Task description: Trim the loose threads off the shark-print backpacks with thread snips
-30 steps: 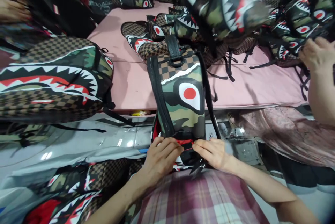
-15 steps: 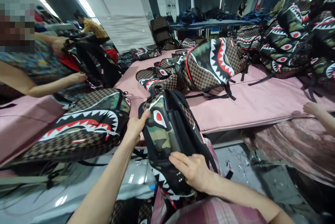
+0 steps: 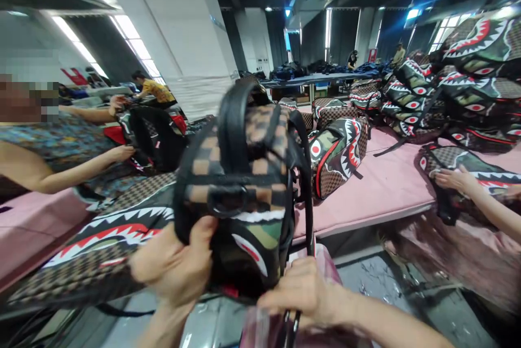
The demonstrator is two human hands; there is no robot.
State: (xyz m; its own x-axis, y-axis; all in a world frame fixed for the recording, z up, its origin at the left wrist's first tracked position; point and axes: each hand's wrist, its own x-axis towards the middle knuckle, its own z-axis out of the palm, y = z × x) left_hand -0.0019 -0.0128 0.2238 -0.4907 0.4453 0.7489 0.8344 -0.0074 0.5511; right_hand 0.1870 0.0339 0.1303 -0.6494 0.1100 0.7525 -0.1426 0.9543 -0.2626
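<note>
A checkered and camouflage backpack (image 3: pixel 240 196) is held up close to the camera, its black top handle uppermost and its red eye facing down toward my lap. My left hand (image 3: pixel 175 261), slightly blurred, grips its left side with the thumb on the fabric. At the lower right edge of the bag, my right hand (image 3: pixel 301 288) is closed on it, with black straps hanging below the fingers. Another backpack (image 3: pixel 118 234) with a shark mouth lies to the left, partly behind my left hand.
Backpacks (image 3: pixel 337 152) lie on the pink table (image 3: pixel 391 179), with a tall pile (image 3: pixel 472 82) at the right. At left a person (image 3: pixel 69 147) handles a black bag. Another person's hand (image 3: pixel 459 179) rests on a bag at right.
The held backpack has been raised and tipped so its top faces the camera. The view has tilted up. At right, the other person's hand is now on a backpack.
</note>
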